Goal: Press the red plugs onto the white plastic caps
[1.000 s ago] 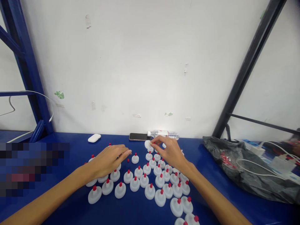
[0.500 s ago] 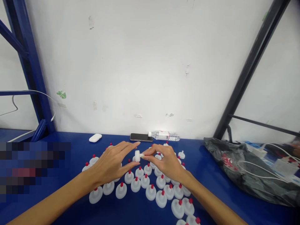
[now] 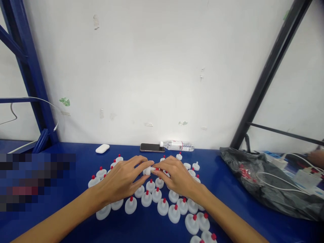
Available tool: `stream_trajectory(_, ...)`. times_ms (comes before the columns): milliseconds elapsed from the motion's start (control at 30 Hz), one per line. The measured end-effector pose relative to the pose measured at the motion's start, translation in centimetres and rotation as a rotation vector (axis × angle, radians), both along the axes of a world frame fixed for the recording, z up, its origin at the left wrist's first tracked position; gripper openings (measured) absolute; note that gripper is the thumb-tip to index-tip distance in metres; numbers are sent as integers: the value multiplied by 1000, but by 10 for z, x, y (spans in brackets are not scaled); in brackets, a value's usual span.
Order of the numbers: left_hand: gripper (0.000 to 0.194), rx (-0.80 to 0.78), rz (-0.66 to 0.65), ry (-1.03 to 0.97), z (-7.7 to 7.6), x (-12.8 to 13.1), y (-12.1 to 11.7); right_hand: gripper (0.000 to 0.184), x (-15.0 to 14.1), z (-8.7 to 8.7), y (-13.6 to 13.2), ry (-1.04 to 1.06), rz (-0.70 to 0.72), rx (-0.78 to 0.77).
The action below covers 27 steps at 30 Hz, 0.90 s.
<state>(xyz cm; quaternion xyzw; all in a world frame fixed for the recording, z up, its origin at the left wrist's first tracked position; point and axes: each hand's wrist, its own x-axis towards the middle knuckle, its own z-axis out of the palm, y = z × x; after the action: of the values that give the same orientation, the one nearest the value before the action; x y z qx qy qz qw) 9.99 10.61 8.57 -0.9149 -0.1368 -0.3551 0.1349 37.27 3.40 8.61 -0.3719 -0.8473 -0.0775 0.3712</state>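
Just above the table, my left hand (image 3: 126, 177) pinches a small white nozzle cap (image 3: 148, 171) between thumb and fingers, its spout pointing right. My right hand (image 3: 176, 175) is closed on a small red tip (image 3: 156, 168) at the end of that spout. Whether the tip is fully seated, I cannot tell; the fingers partly cover it. Below and around both hands stand several white nozzle caps with red tips, such as one nozzle cap (image 3: 131, 206) in front. A nozzle cap (image 3: 195, 166) without a red tip stands to the right of my right hand.
On the blue table (image 3: 76, 158), a white case (image 3: 102, 149), a phone (image 3: 152, 147) and a lying water bottle (image 3: 178, 145) are along the wall. A dark plastic bag (image 3: 265, 195) with red bits and cables lies right. A black post (image 3: 268, 77) rises there.
My left fingers have closed on the white nozzle cap. My right hand now pinches a red tip at the spout, where before it held the bare spout.
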Motion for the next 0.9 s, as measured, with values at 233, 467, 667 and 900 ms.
stream_trajectory(233, 26, 70, -122, 7, 7, 1, 2, 28, 4, 0, 4, -111, 19, 182)
stream_trajectory(467, 14, -20, -220, -30, 14, 1, 1, 24, 5, 4, 5, -193, 15, 363)
stream_trajectory(667, 23, -326, -236, -29, 24, 0, -9, 26, 2, 5, 6, -225, 36, 504)
stream_trajectory(900, 47, -729, -279, 91, 29, -1, -4, 22, -4, 6, 3, -211, 50, 618)
